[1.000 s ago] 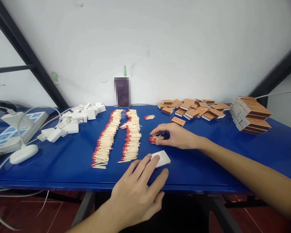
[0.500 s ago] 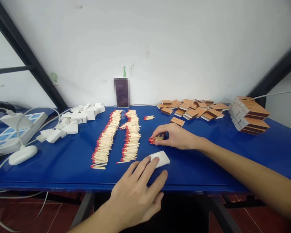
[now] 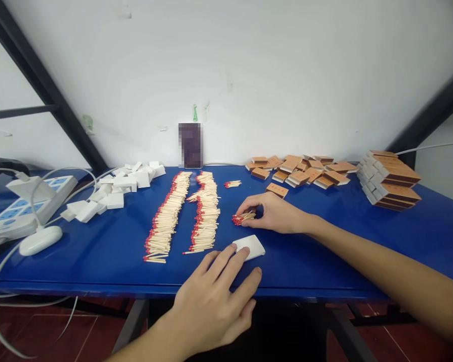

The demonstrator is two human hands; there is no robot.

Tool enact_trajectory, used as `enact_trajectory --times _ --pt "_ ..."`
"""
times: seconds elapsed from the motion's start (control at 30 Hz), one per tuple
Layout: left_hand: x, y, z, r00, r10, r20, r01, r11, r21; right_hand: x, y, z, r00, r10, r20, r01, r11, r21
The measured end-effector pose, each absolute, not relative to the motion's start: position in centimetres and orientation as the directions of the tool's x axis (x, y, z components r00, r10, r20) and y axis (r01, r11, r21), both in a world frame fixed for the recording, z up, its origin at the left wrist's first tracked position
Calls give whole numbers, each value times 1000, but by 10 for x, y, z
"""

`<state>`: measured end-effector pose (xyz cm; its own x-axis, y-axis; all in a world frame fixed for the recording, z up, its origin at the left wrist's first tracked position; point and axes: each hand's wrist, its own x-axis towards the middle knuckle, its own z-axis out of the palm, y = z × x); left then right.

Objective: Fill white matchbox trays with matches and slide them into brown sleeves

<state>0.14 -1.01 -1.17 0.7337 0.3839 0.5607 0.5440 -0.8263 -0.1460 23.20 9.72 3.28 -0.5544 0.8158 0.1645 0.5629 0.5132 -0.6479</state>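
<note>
A small bunch of red-tipped matches (image 3: 243, 218) lies at the table's middle, pinched between the thumb and fingers of my right hand (image 3: 277, 213). Just in front of it is a white matchbox tray (image 3: 251, 246). My left hand (image 3: 219, 296) reaches in from the near edge with its fingers spread, the fingertips resting on the tray's left side. To the left, many matches form two long rows, a left row (image 3: 168, 216) and a right row (image 3: 205, 213), heads mostly to the left. A little cluster of matches (image 3: 233, 184) lies farther back.
White trays (image 3: 130, 180) are heaped at the back left, near a power strip (image 3: 26, 206) with cables. Orange matchbox sleeves (image 3: 300, 168) lie scattered at the back. Filled-looking matchboxes are stacked (image 3: 390, 178) at the right. A pixelated dark rectangle (image 3: 191, 146) stands against the wall.
The view has shifted very slightly. Both hands stay in nearly the same place, the right still pinching the matches and the left still touching the tray.
</note>
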Motion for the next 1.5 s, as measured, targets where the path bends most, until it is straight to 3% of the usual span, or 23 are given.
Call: enact_trajectory --times 0.4,1.5 --pt "0 -9 -13 693 248 677 414 -906 -93 231 99 29 -546 819 176 550 509 -662" --pt "2 -8 -14 745 329 580 489 -861 -141 230 97 28 -537 817 212 535 523 -663"
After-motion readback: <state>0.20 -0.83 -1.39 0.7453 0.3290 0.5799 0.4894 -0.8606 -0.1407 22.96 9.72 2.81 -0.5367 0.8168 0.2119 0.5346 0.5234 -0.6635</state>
